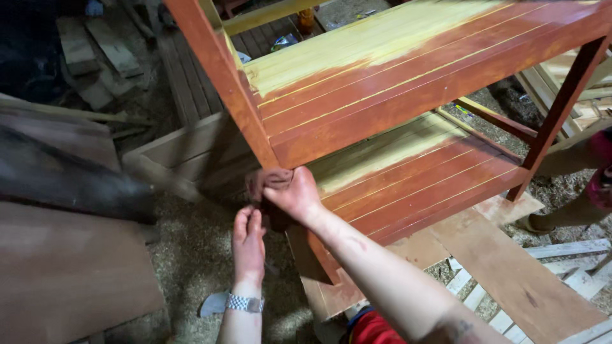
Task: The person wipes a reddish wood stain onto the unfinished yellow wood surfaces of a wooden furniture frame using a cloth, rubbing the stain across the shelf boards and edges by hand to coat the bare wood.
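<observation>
Sawdust covers the workshop floor under scattered boards. Nearest, the left hand, wearing a metal watch, pinches the hanging end of a stained brown rag. Beyond it, the right hand grips that rag against the slatted wooden shelf's front leg, which is red-brown; the slats behind are partly bare and yellow.
</observation>
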The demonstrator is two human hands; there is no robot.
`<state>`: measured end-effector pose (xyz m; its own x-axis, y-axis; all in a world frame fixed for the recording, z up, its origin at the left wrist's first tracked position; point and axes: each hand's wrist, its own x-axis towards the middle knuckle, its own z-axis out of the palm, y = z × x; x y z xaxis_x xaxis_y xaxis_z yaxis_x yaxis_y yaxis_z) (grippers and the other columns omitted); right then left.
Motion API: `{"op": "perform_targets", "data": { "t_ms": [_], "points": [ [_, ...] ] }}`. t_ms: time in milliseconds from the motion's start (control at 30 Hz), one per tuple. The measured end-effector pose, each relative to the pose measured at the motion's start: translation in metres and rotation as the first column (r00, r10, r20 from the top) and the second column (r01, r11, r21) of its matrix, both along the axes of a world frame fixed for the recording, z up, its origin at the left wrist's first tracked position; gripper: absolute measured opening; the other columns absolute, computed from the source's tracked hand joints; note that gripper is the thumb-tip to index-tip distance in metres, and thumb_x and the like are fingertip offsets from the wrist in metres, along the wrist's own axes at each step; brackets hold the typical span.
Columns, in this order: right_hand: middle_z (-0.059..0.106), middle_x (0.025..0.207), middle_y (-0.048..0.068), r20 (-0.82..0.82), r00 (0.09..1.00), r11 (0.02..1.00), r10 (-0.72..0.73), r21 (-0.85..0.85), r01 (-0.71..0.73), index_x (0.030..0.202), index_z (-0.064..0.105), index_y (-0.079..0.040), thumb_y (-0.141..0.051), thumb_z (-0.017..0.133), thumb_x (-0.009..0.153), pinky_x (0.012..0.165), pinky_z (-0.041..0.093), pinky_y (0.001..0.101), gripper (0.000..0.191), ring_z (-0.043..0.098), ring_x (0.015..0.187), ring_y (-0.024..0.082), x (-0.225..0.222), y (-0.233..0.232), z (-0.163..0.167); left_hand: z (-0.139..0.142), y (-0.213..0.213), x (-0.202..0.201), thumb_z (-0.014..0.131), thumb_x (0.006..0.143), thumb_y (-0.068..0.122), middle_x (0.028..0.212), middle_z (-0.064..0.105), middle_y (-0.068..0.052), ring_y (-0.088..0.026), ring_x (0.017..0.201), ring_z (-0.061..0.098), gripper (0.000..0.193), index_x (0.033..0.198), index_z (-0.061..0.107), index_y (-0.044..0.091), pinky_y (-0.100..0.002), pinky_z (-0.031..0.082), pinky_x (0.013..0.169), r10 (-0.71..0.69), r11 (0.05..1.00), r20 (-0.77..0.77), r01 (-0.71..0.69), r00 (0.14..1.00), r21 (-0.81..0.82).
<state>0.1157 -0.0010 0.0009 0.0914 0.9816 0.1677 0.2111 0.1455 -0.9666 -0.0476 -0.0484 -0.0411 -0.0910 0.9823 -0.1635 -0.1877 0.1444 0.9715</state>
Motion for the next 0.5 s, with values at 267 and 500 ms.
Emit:
{"op": "perform_targets", "data": {
  "t_ms": [267, 500],
  "points": [
    [0.079, 0.111, 0.004, 0.402, 0.914, 0.95, -0.044, 0.3, -0.087, 0.125, 0.062, -0.007, -0.014, 0.088, 0.073, 0.103, 0.054, 0.0411, 0.058, 0.076, 0.108, 0.017, 0.012, -0.039, -0.025, 0.012, -0.022, -0.007, 0.058, 0.104, 0.031, 0.119, 0.066, 0.0, -0.011, 0.102, 0.06, 0.031, 0.125, 0.065, 0.01, -0.031, 0.048, 0.089, -0.027, 1.0, 0.06, 0.027, 0.998, -0.002],
    [0.072, 0.113, 0.008, 0.308, 0.902, 0.936, 0.304, -0.272, -0.223, 0.129, 0.056, -0.011, -0.028, 0.094, 0.061, 0.09, 0.057, 0.0365, 0.08, 0.071, 0.102, 0.021, 0.047, -0.076, -0.087, 0.001, -0.034, -0.01, 0.056, 0.103, 0.033, 0.122, 0.067, 0.0, -0.011, 0.102, 0.063, 0.03, 0.122, 0.065, 0.012, -0.03, 0.049, 0.09, -0.072, 0.996, 0.022, 0.073, 0.997, -0.05]
  ]
}}
